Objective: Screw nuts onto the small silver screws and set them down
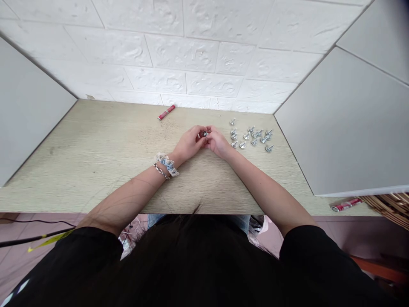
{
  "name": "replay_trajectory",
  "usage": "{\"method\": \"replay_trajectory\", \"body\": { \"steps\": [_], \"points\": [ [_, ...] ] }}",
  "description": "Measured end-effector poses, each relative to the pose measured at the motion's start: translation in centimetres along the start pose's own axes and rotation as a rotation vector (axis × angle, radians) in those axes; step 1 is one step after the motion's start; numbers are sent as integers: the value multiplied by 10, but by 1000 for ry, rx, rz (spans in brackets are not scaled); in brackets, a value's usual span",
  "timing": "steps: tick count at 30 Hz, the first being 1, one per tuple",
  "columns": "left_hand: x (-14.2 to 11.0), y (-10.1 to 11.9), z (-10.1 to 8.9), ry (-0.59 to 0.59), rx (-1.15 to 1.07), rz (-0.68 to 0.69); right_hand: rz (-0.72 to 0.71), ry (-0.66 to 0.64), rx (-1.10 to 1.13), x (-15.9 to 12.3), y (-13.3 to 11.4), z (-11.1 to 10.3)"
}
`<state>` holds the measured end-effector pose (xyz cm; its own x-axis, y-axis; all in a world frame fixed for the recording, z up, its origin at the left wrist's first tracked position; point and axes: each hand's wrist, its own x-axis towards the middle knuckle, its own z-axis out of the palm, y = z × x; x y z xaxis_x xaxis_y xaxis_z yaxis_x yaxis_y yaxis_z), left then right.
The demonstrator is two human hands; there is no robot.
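Note:
My left hand (191, 142) and my right hand (218, 141) meet above the middle of the wooden tabletop, fingertips together. Between them is a small shiny metal bolt (204, 134), mostly covered by the fingers. My left fingers and thumb curl around it from the left, while the right fingertips pinch at its other side. To the right of my hands lie several silver bolts with wide round heads, among them a bolt (232, 122) apart at the back and another bolt (269, 149) at the right edge of the group.
A red tube (166, 112) lies near the white brick-pattern wall (204, 55). Grey-white panels stand at the left (28, 111) and right (354, 128) of the tabletop (96, 162). At the front right, another red tube (347, 204) lies beside a wicker basket (388, 207).

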<state>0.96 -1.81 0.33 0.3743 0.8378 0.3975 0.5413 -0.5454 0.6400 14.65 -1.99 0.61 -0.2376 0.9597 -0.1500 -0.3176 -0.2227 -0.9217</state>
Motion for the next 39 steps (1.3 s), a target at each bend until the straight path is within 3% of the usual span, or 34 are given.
{"method": "replay_trajectory", "body": {
  "steps": [11,21,39],
  "points": [
    [1,1,-1,-62,28,11,29,49,-11,0,-1,2],
    [2,-2,0,-32,11,16,32,89,38,1,0,3],
    [2,-3,0,-16,-9,0,-13,6,23,0,3,-2]
  ]
}}
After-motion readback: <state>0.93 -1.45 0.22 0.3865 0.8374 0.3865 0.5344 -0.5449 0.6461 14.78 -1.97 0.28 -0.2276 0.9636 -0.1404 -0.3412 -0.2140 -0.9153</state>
